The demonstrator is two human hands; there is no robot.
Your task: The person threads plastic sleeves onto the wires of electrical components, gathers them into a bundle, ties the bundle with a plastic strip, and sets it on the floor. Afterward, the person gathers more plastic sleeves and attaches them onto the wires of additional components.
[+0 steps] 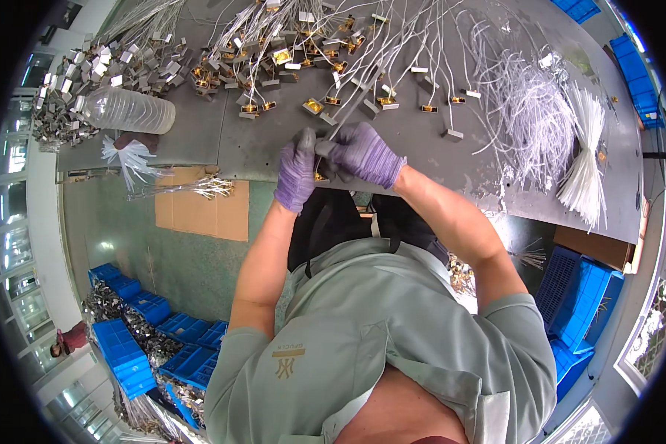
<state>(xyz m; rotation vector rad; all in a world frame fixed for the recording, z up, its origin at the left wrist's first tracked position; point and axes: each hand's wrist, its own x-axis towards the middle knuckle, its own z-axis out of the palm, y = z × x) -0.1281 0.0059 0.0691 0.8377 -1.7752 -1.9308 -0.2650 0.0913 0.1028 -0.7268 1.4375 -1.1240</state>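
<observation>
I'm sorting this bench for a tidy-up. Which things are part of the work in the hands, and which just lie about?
In use:
left hand
right hand
small metal part
wired parts

Lying about:
plastic bottle
white ties
cardboard sheet
blue crates

Both hands, left hand (297,174) and right hand (362,154), wear knitted purple cloth gloves, matt. The desk (222,137) is grey, matt, scuffed. Small parts (314,106) show glossy brass-coloured metal with white plastic-coated wires (392,52). The bottle (126,111) is clear ribbed plastic. Cable ties (586,159) are white glossy plastic. Cardboard (200,211) is brown, matt. Crates (126,355) are blue plastic.
</observation>
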